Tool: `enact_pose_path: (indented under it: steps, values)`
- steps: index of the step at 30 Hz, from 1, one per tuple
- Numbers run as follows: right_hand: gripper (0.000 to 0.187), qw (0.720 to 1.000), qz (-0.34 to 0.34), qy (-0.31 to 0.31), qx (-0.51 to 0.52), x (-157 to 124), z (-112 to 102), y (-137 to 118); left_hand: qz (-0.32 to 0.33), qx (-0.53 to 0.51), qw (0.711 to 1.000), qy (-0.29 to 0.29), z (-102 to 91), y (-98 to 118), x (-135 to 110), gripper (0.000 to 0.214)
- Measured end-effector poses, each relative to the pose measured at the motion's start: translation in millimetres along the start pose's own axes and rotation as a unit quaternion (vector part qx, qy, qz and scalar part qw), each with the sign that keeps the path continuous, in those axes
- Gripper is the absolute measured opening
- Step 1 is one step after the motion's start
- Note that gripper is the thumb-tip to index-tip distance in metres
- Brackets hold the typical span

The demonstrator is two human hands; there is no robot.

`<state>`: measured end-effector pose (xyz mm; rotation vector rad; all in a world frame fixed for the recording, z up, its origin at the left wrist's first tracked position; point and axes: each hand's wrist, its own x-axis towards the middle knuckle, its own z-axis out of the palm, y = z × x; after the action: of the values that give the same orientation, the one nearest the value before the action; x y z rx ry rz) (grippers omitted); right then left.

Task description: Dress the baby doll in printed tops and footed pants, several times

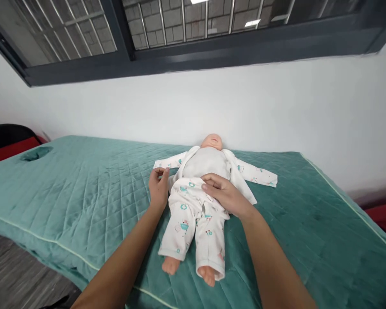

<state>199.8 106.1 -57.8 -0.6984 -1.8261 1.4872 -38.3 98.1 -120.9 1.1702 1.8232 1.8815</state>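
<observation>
A baby doll (205,162) lies on its back on a green quilted bed (83,189), head toward the wall. It wears white printed trousers (193,223) and an opened white printed jacket (244,171) with both sleeves spread sideways. My left hand (158,189) rests at the doll's left side by the jacket's edge, fingers curled at the cloth. My right hand (223,194) lies flat across the trousers' waist, fingers together and stretched. Two bare feet (188,270) stick out of the trouser legs.
The bed has a face hole (36,153) at its left end and light piping along its near edge (51,244). A white wall (276,107) and a dark-framed window (193,38) stand behind. Red and black furniture (6,143) sits at the left.
</observation>
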Motion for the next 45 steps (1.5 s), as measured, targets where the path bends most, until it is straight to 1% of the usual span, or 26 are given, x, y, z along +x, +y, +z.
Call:
enact_pose_path:
  steps: [2, 5, 7, 9, 11, 13, 16, 18, 19, 21, 23, 25, 26, 28, 30, 32, 35, 37, 38, 39, 40, 41, 42, 43, 44, 45]
  values:
    - [0.029, 0.997, 0.000, 0.060, 0.040, -0.4, -7.3, 0.5, -0.007, 0.009, 1.000, -0.026, 16.1, -0.1, 18.6, 0.030]
    - [0.025, 0.983, -0.016, 0.145, 0.115, 3.0, -14.2, 7.4, -0.030, 0.039, 0.990, -0.132, 36.1, -2.1, 35.6, 0.033]
    - [0.024, 0.962, -0.034, 0.238, 0.133, 7.7, -15.6, 15.3, -0.041, 0.048, 0.981, -0.184, 42.4, -4.7, 41.5, 0.034]
    - [0.020, 0.931, -0.046, 0.346, 0.108, 12.3, -15.2, 22.9, -0.035, 0.044, 0.973, -0.223, 42.2, -6.5, 46.3, 0.034]
    - [0.016, 0.899, -0.050, 0.431, 0.062, 14.7, -14.6, 27.6, -0.032, 0.041, 0.962, -0.268, 37.5, -6.6, 51.2, 0.035]
    - [0.013, 0.872, -0.056, 0.486, 0.000, 14.1, -16.1, 28.7, -0.048, 0.032, 0.947, -0.315, 30.9, -5.0, 55.1, 0.037]
    - [0.012, 0.841, -0.079, 0.528, -0.085, 9.0, -27.1, 27.0, -0.114, -0.032, 0.925, -0.361, 21.1, -0.6, 57.1, 0.042]
    - [0.016, 0.831, -0.075, 0.540, -0.109, 5.2, -40.2, 27.0, -0.161, -0.100, 0.911, -0.366, 15.3, 3.0, 57.5, 0.042]
    - [0.018, 0.830, -0.053, 0.541, -0.123, 3.7, -47.5, 27.8, -0.176, -0.126, 0.907, -0.361, 12.4, 4.5, 58.3, 0.042]
    - [0.023, 0.833, 0.040, 0.524, -0.171, 2.3, -60.2, 31.1, -0.191, -0.131, 0.912, -0.338, 7.0, 6.1, 61.6, 0.040]
    - [0.024, 0.832, 0.141, 0.485, -0.228, 3.2, -67.5, 35.8, -0.171, -0.051, 0.936, -0.302, 2.6, 4.8, 66.5, 0.034]
    - [0.024, 0.837, 0.194, 0.437, -0.267, 5.6, -68.5, 40.8, -0.116, 0.086, 0.953, -0.268, -0.1, 0.5, 70.9, 0.029]
    - [0.024, 0.841, 0.201, 0.417, -0.280, 6.8, -67.3, 42.9, -0.083, 0.156, 0.950, -0.257, -1.0, -2.3, 72.4, 0.026]
    - [0.026, 0.843, 0.205, 0.386, -0.315, 7.8, -64.9, 45.6, -0.038, 0.275, 0.927, -0.252, -2.6, -7.9, 73.5, 0.022]
    - [0.028, 0.830, 0.215, 0.372, -0.356, 5.4, -66.4, 45.5, -0.031, 0.357, 0.899, -0.252, -5.1, -11.7, 72.5, 0.028]
    - [0.029, 0.809, 0.235, 0.370, -0.392, -0.6, -74.1, 43.2, -0.036, 0.408, 0.879, -0.245, -8.8, -12.9, 70.3, 0.038]
    - [0.029, 0.778, 0.280, 0.367, -0.426, -12.8, -92.4, 38.0, -0.043, 0.453, 0.859, -0.236, -13.9, -10.8, 66.2, 0.045]
    - [0.029, 0.765, 0.315, 0.347, -0.442, -18.9, -101.1, 34.9, -0.023, 0.458, 0.861, -0.222, -14.1, -7.6, 62.8, 0.044]
    - [0.030, 0.759, 0.324, 0.340, -0.452, -20.5, -102.2, 33.4, 0.002, 0.447, 0.870, -0.208, -12.8, -5.4, 60.7, 0.042]
    - [0.031, 0.753, 0.317, 0.340, -0.465, -20.9, -100.5, 31.9, 0.037, 0.425, 0.885, -0.188, -10.6, -2.6, 58.1, 0.038]
    - [0.031, 0.751, 0.291, 0.351, -0.478, -20.2, -95.9, 30.2, 0.076, 0.391, 0.902, -0.168, -7.9, 0.9, 55.0, 0.033]
    - [0.030, 0.753, 0.247, 0.370, -0.485, -18.6, -88.4, 28.2, 0.110, 0.344, 0.920, -0.152, -4.9, 5.0, 51.3, 0.027]
    - [0.027, 0.764, 0.191, 0.387, -0.480, -16.4, -78.4, 25.8, 0.130, 0.284, 0.938, -0.150, -2.2, 9.9, 47.0, 0.021]
    - [0.023, 0.785, 0.132, 0.395, -0.460, -13.9, -66.7, 23.1, 0.132, 0.215, 0.953, -0.167, -0.2, 15.3, 42.3, 0.017]
    - [0.021, 0.816, 0.082, 0.384, -0.424, -11.3, -54.0, 20.0, 0.120, 0.146, 0.960, -0.205, 0.9, 21.0, 37.5, 0.016]
    - [0.021, 0.850, 0.043, 0.354, -0.387, -9.1, -41.3, 16.8, 0.097, 0.085, 0.957, -0.259, 0.7, 26.7, 33.0, 0.017]
